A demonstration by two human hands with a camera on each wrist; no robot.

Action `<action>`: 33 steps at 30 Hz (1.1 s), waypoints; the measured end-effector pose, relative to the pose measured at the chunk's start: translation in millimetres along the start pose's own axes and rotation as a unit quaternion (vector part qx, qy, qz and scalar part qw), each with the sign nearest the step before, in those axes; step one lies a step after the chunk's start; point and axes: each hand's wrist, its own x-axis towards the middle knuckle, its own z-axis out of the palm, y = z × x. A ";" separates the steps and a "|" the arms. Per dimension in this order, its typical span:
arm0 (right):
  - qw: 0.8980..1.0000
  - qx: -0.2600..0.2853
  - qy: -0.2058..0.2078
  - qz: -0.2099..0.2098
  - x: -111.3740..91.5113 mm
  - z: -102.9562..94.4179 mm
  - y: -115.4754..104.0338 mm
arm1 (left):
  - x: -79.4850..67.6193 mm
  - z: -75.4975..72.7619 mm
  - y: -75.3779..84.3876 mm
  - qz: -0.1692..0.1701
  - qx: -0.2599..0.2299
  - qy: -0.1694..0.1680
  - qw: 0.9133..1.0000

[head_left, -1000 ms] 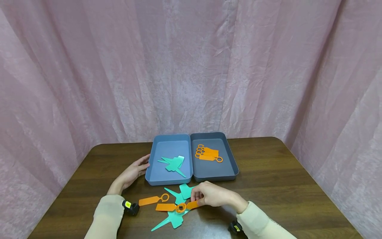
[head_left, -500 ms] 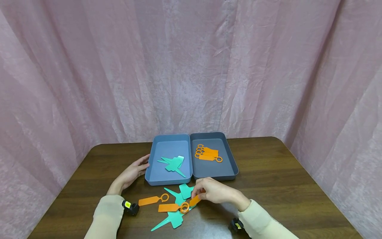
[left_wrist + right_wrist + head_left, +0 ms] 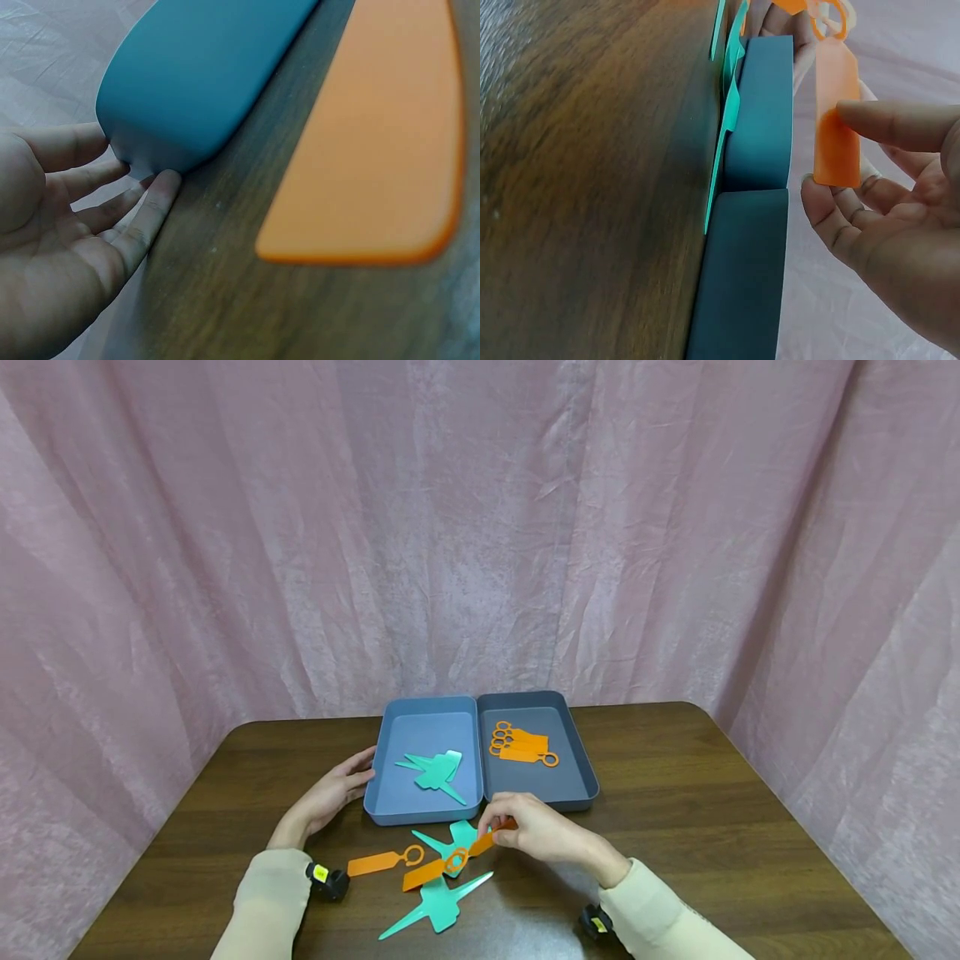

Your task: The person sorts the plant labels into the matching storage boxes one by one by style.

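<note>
My right hand (image 3: 540, 832) pinches an orange ring tag (image 3: 837, 146) between thumb and fingers, above the table. A second orange tag (image 3: 422, 876) extends to its left, their rings meeting. My left hand (image 3: 330, 797) has extended fingers, with fingertips (image 3: 166, 184) against the outer side of the blue tray (image 3: 427, 724). A single orange tag (image 3: 372, 864) lies beside the left wrist. Green pointed plant labels (image 3: 439, 907) lie below the held tags, and another green label (image 3: 463, 833) lies by the trays, partly covered by the tags.
Inside the blue tray are several green plant labels (image 3: 437, 772). The dark grey tray (image 3: 536, 789) adjoins it on the right and holds several orange tags (image 3: 525, 747). Both stand on a wooden table (image 3: 675, 793), with a pink curtain (image 3: 480, 527) behind.
My right hand has lifted its orange tag and moved slightly toward the trays. The second tag has come along and now tilts, uncovering more of the green labels. My left hand stays put.
</note>
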 end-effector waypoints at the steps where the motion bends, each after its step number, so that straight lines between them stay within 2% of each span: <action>1: 1.000 0.002 0.003 -0.003 0.2 0.1 0.5 | -0.2 0.0 0.1 0.001 -0.001 0.000 1.000; 12: 0.998 -0.014 0.053 -0.016 1.7 1.6 -1.6 | -0.4 -0.5 -0.8 0.001 0.001 0.000 1.000; 18: 0.999 0.038 0.011 0.003 0.7 -0.7 -0.1 | 0.7 -1.2 -0.9 0.002 -0.006 -0.001 1.000; 23: 0.996 0.088 -0.025 0.020 0.2 -3.7 -1.0 | 1.2 -1.3 -1.1 0.004 -0.006 -0.002 1.000; 33: 0.987 0.156 -0.046 0.020 1.3 -5.9 4.4 | 1.6 -1.1 -2.2 0.004 -0.008 -0.001 1.000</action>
